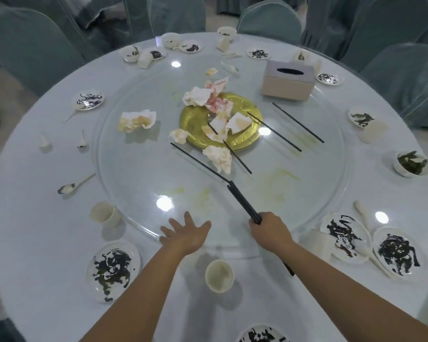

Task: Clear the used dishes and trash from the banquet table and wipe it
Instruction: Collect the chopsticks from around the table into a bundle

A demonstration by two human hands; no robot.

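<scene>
My right hand (269, 230) grips a bundle of black chopsticks (242, 203) that points up-left over the glass turntable (139, 188). My left hand (185, 233) is spread flat, fingers apart, on the turntable's near edge and holds nothing. Loose black chopsticks (298, 122) lie across the turntable. Crumpled, stained napkins (137, 120) are scattered on and around a gold centre plate (193, 119). Small plates with dark scraps (113, 269) ring the white round table (35, 230), along with cups (219, 275) and white spoons (76, 185).
A beige tissue box (288, 81) stands on the turntable's far right. A bowl of green scraps (412, 164) sits at the right rim. Yellowish smears mark the glass. Chairs in grey-green covers (27, 45) surround the table.
</scene>
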